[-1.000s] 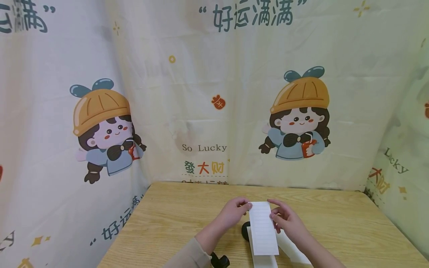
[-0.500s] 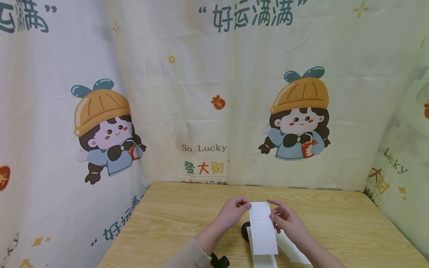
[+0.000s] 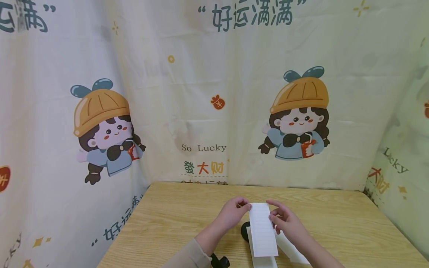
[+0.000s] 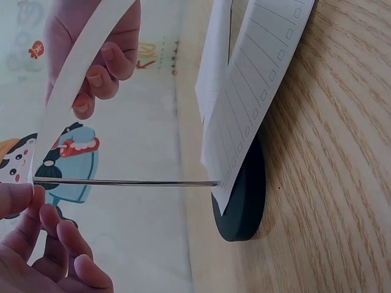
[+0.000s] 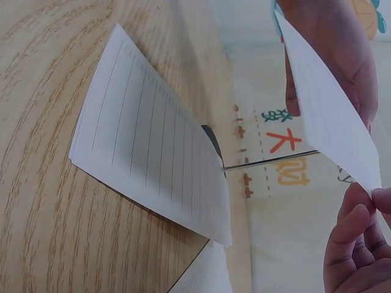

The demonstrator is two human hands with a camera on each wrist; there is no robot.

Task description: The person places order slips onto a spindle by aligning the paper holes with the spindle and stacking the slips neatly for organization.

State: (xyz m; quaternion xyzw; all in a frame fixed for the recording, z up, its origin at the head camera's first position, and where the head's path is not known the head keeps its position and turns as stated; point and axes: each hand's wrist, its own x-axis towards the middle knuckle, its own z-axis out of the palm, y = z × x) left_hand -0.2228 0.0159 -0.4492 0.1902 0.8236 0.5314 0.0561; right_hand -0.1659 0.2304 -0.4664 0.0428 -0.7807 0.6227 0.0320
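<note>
Both hands hold a white lined slip of paper [image 3: 263, 234] above a paper spike. The left hand [image 3: 231, 214] pinches its far left corner between thumb and fingers. At the right edge, the thumb and fingers of the right hand [image 3: 289, 219] pinch the slip. Under it the thin metal spike [image 4: 122, 182] stands upright from a round black base [image 4: 244, 207], its top right at the slip's underside. Lined sheets with small checkboxes [image 5: 153, 140] are pierced low on the spike and lie aslant over the base.
More white paper [image 3: 292, 250] lies on the wooden table [image 3: 187, 212] to the right of the spike, partly behind the right forearm. A black object with a rounded end [image 3: 220, 261] shows beside the left sleeve. Printed curtains [image 3: 201, 93] hang behind and at the sides.
The held slip sits very slightly lower than before. Both hands have stayed almost still, with their grip unchanged.
</note>
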